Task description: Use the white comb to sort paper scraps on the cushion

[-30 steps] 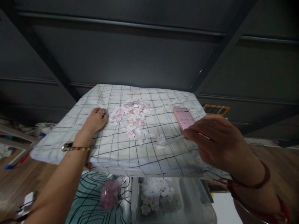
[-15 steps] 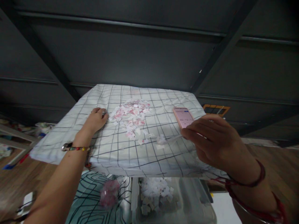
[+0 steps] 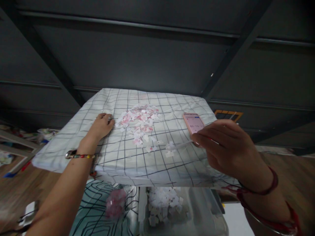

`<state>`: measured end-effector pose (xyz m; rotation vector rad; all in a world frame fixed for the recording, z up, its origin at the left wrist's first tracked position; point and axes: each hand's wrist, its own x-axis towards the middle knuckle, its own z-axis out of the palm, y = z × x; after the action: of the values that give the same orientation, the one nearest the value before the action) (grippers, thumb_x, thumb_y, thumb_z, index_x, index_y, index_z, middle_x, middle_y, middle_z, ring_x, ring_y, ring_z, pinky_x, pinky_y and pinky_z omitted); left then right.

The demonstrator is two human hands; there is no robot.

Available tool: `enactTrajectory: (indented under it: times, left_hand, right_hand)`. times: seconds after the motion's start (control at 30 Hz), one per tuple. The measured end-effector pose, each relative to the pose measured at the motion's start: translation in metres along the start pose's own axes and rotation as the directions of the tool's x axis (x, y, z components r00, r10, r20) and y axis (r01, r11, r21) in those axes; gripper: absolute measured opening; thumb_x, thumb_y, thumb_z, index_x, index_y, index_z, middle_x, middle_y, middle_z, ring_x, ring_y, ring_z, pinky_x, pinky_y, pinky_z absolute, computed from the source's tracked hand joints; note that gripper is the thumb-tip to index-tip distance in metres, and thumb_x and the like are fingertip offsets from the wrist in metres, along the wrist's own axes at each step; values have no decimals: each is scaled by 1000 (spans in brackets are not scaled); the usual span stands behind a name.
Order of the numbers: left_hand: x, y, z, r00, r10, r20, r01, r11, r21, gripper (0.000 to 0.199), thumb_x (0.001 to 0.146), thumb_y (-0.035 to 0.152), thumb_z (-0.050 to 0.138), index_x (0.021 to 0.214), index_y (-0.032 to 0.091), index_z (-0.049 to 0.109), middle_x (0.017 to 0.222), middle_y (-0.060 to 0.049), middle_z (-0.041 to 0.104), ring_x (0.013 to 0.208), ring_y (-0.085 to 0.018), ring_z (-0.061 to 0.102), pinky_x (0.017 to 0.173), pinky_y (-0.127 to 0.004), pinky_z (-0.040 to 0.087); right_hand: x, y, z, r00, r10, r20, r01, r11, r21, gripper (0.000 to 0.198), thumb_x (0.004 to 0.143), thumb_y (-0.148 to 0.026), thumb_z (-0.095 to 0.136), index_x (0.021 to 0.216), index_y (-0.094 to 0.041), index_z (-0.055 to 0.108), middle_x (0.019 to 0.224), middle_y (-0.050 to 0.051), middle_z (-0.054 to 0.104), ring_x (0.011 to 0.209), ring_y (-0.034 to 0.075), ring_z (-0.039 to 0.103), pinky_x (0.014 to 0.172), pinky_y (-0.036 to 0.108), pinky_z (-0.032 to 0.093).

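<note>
My right hand (image 3: 225, 147) is closed around the end of a thin, pale, see-through handle, which looks like a plastic spoon (image 3: 183, 144). Small white paper scraps (image 3: 169, 146) are at its far end, low over the cloth. My left hand (image 3: 102, 125) lies on the checked tablecloth (image 3: 110, 147), palm down with loosely bent fingers and nothing visible in it. Just right of it spreads a pile of white and pink paper scraps (image 3: 141, 119). Beyond my right fingers lies a pink phone (image 3: 193, 122) showing a running timer, partly covered by the hand.
Below the table's front edge stands a clear plastic bin (image 3: 204, 209) with white paper pieces (image 3: 164, 201) in it. Left of it, a clear bag of something pink (image 3: 115, 203) rests on patterned green fabric (image 3: 88, 203). A dark panelled wall (image 3: 137, 55) rises behind the table.
The spoon has shifted slightly and its handle looks sharper. My right hand has moved only a little. My left hand and the scrap pile stay where they were.
</note>
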<state>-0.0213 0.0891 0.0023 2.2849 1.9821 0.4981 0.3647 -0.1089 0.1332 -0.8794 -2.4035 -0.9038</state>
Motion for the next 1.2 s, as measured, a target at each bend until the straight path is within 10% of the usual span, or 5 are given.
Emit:
enactTrajectory:
  times: [1.2]
  left_hand:
    - [3,-12,9,996,73,-59,-72,997,24,50,92,34,40,126,9,65,133,-21,67,140,-34,53,123,-50,41]
  right_hand:
    - [33,-56,-4,983,170,-69,-168,985,34,35,88,4,42,86,-11,73,67,4,70,61,19,61,55,34,46]
